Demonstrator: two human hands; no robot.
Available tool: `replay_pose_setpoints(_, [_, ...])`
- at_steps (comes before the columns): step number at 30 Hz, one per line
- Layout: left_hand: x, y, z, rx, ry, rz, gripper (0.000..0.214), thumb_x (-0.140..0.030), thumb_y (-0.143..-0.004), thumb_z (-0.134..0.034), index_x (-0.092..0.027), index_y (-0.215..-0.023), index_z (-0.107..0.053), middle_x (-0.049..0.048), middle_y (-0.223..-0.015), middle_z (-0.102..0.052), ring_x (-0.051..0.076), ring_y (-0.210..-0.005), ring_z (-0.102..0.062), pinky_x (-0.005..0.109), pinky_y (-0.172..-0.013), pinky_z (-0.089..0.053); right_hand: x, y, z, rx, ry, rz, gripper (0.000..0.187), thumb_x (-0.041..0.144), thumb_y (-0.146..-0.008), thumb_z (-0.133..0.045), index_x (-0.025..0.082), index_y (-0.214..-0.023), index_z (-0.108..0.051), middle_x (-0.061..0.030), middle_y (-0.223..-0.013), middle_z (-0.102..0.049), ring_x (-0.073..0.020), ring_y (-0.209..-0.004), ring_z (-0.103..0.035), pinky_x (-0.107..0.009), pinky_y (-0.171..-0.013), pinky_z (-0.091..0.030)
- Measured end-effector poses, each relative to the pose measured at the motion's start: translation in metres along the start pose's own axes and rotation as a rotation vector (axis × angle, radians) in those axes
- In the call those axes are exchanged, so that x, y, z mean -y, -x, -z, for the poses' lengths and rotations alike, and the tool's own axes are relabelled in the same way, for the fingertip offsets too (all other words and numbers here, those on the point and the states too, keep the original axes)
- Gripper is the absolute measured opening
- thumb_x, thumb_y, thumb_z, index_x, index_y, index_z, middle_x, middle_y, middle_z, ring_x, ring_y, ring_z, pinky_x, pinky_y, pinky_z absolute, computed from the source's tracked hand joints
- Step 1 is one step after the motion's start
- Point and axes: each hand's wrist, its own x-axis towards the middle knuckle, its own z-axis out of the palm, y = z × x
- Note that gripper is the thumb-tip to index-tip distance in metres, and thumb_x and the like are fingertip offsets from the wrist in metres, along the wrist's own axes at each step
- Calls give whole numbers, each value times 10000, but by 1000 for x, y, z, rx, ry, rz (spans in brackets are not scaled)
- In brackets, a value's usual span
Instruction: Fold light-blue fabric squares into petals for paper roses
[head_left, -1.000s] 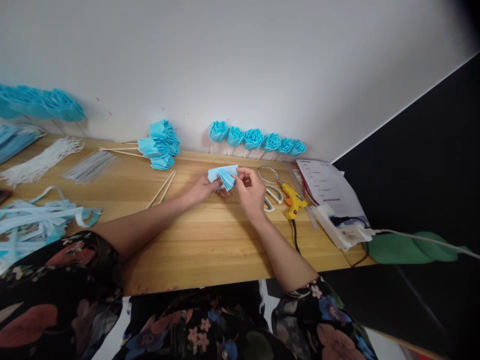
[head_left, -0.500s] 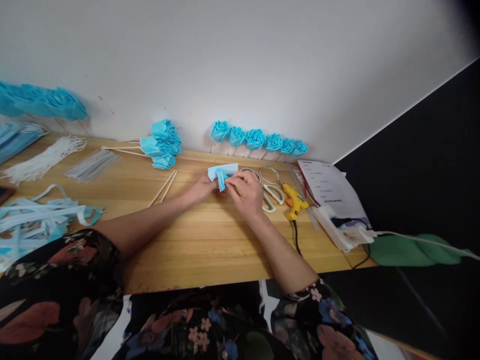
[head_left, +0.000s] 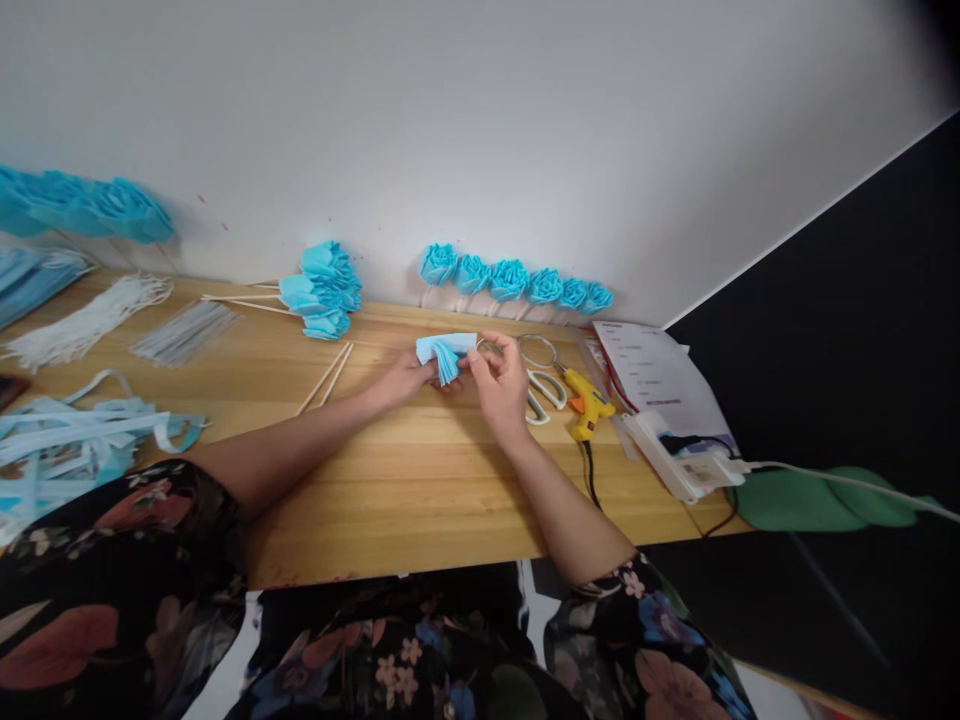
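Over the middle of the wooden table, a pleated piece of light-blue mask fabric (head_left: 448, 352) is held between my two hands. Its folded layers bend downward at the near side. My left hand (head_left: 409, 377) is closed on the left end, with some of its fingers hidden behind the fabric. My right hand (head_left: 501, 378) pinches the right edge between thumb and fingers. Just right of that hand lie white-handled scissors (head_left: 546, 395), partly covered by it. A yellow glue gun (head_left: 590, 402) rests farther right, on a wire stand.
Blue fabric roses (head_left: 510, 280) stand along the wall, and a bunch of them (head_left: 326, 290) lies left of centre. Two wooden sticks (head_left: 326, 378) are near my left forearm. Cut blue strips (head_left: 82, 430) pile up at left. A white power strip (head_left: 682, 460) sits at right.
My right hand has shifted from the fabric's hanging folds to its upper right edge. The folds now fan out more, and my left hand keeps its hold almost unmoved.
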Motion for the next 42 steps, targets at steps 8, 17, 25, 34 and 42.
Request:
replay_pose_setpoints(8, [1,0,2,26,-50,6,455,-568,-840,-688,-116,-888,-691,90,-779,-762,202,-715,-719,316,-722,-580,2,-7,5,-115,155,100,166,355,-846,-683,213,-774,-639,4,-773,-618,-155,-748,-579,-269,-641,-457])
replay_pose_setpoints(17, [-5,3,1,44,-69,7,394,-510,-872,-655,-118,-853,-674,98,-790,-749,218,-755,-721,351,-774,-581,3,-6,8,-72,343,269,163,295,-925,-590,212,-804,-660,-19,-805,-641,-170,-788,-585,-295,-685,-463])
replay_pose_setpoints(25, [-1,1,1,42,-13,9,432,-552,-836,-689,-122,-875,-670,98,-778,-740,213,-730,-712,339,-733,-575,0,-5,5,-112,183,114,104,315,-871,-651,218,-900,-674,-10,-820,-702,-160,-730,-628,-294,-668,-512])
replay_pose_setpoints(34, [1,0,1,22,24,19,536,-641,-804,-693,-118,-917,-673,96,-789,-743,199,-707,-708,328,-720,-579,3,-2,5,-127,228,226,101,263,-858,-655,227,-951,-672,-7,-827,-708,-165,-755,-647,-312,-712,-534])
replay_pose_setpoints(42, [4,0,1,4,14,-3,527,-652,-820,-666,-132,-899,-675,85,-773,-738,203,-716,-706,330,-728,-567,4,1,8,-43,386,406,130,273,-934,-583,242,-872,-693,-23,-838,-708,-187,-794,-628,-340,-735,-509])
